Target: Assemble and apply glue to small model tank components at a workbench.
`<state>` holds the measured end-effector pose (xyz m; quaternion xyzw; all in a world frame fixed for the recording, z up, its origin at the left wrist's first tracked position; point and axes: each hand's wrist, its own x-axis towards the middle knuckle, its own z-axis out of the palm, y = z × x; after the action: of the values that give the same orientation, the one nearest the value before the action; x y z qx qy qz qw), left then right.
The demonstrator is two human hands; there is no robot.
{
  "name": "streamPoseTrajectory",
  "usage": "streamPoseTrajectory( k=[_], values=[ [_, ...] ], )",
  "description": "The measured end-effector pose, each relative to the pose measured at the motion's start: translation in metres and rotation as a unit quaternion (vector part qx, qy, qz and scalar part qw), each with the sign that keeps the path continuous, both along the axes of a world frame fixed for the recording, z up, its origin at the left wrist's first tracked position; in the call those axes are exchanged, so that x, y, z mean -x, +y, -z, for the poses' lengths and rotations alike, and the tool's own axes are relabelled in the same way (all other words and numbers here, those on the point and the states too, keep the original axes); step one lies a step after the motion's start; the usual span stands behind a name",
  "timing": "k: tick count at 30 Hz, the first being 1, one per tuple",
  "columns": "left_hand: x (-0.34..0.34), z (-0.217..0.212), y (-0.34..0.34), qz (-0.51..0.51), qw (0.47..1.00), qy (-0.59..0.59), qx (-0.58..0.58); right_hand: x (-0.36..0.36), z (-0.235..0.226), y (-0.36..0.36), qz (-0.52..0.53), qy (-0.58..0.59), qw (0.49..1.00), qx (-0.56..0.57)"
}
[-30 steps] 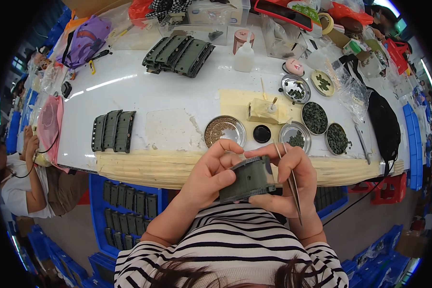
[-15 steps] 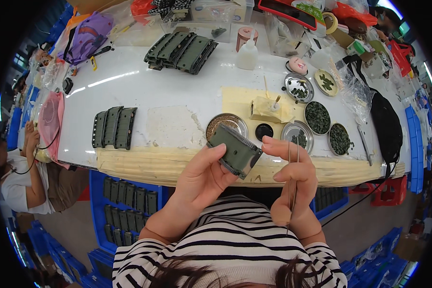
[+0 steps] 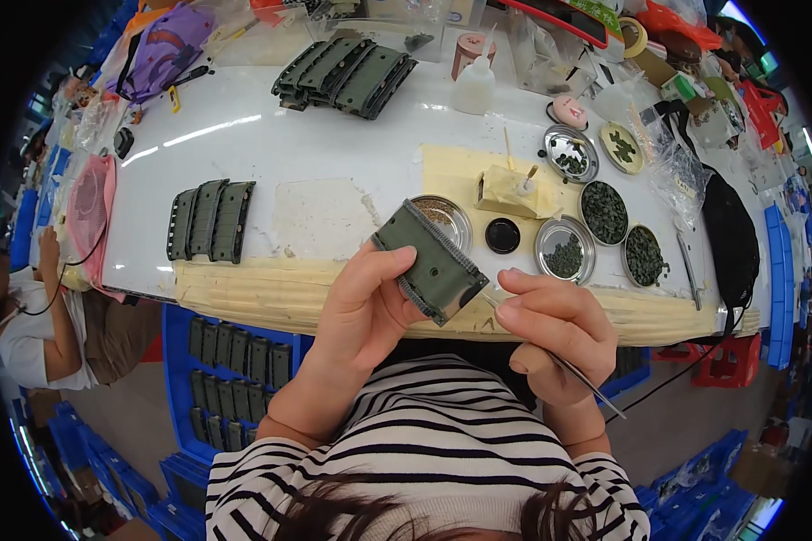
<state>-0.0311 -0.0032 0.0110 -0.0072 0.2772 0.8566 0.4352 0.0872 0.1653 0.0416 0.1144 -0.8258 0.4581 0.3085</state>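
- The green curved part point(image 3: 433, 268) is held in the air before the person, near the table's front edge, tilted, with its outer face shown; its underside is hidden.
- It is pinched by the left hand point(image 3: 363, 293): the thumb is laid on the face, while the other fingers are mostly concealed behind the part.
- Tweezers point(image 3: 585, 380) are pinched in the right hand point(image 3: 564, 329), the fingers curled around them; their middle is covered by the fingers.
- The tweezers' tips are brought to the part's right-hand corner, but whether contact is made cannot be told, nor can anything gripped between them be made out.
- A metal dish point(image 3: 461, 233) with brown grains is partly covered by the part.
- The blue tray point(image 3: 179, 361) below the table is partly blocked by the left forearm; of the right-hand tray point(image 3: 639, 382), little is left visible.
- A red-edged device point(image 3: 559, 20) is cut off by the upper border.
- A co-worker's white sleeve point(image 3: 29, 338) is seen at the left, near the dark rim.
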Motion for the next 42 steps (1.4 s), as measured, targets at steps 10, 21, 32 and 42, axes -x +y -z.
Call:
streamPoseTrajectory(
  k=[10, 21, 32, 42],
  values=[
    [-0.0002, 0.0008, 0.0031, -0.007, 0.999, 0.015, 0.028, 0.0018, 0.0056, -0.0050, 0.006, -0.012, 1.000, 0.015],
    [-0.0009, 0.0015, 0.0017, -0.010, 0.999, 0.015, 0.036, 0.0030, 0.0056, -0.0053, 0.007, -0.009, 1.000, -0.004],
    [-0.0026, 0.0018, -0.0006, 0.020, 0.997, -0.057, 0.037, 0.0027, 0.0027, -0.0050, 0.001, -0.008, 1.000, -0.030],
    [-0.0037, 0.0022, -0.0010, 0.011, 0.996, -0.078, 0.045, 0.0043, 0.0065, -0.0037, -0.003, 0.010, 0.999, -0.042]
  ],
)
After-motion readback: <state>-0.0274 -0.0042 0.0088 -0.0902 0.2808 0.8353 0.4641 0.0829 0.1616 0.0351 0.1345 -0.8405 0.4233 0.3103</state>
